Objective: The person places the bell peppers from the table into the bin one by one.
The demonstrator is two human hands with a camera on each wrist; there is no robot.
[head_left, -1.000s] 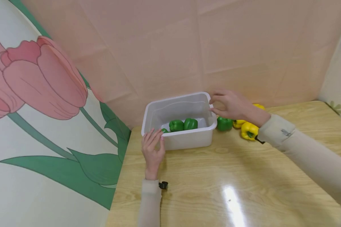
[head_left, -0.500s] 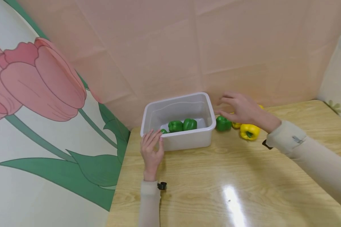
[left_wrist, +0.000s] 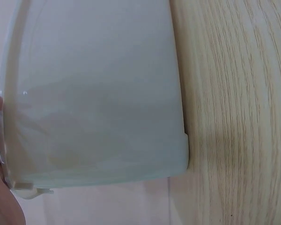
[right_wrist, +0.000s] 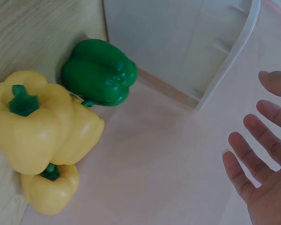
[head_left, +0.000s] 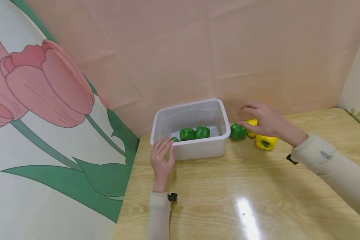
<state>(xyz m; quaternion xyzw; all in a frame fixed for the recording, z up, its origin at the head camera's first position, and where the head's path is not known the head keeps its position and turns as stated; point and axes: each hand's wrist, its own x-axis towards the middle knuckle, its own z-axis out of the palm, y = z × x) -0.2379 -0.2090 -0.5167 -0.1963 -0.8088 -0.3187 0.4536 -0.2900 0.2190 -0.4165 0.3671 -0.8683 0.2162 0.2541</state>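
Note:
A white plastic bin [head_left: 197, 149] stands on the table with several green bell peppers [head_left: 202, 132] inside, one partly hidden behind the front rim. My left hand [head_left: 162, 163] rests its fingers on the bin's front left rim; in the left wrist view the fingertips are right at the rim [left_wrist: 4, 140]. Empty, with fingers spread, my right hand [head_left: 265, 121] hovers above the peppers to the right of the bin. Below it lie a green bell pepper [right_wrist: 99, 72] beside the bin and several yellow bell peppers [right_wrist: 33, 126] grouped together.
The wooden table [head_left: 209, 193] extends toward me and to the right. Behind the bin hangs a pink cloth backdrop [head_left: 180, 60]. A wall with painted tulips [head_left: 48, 86] borders the left side.
My right hand has moved away from the bin's right rim, rightward and slightly down, over the loose peppers. The left hand has stayed at the rim.

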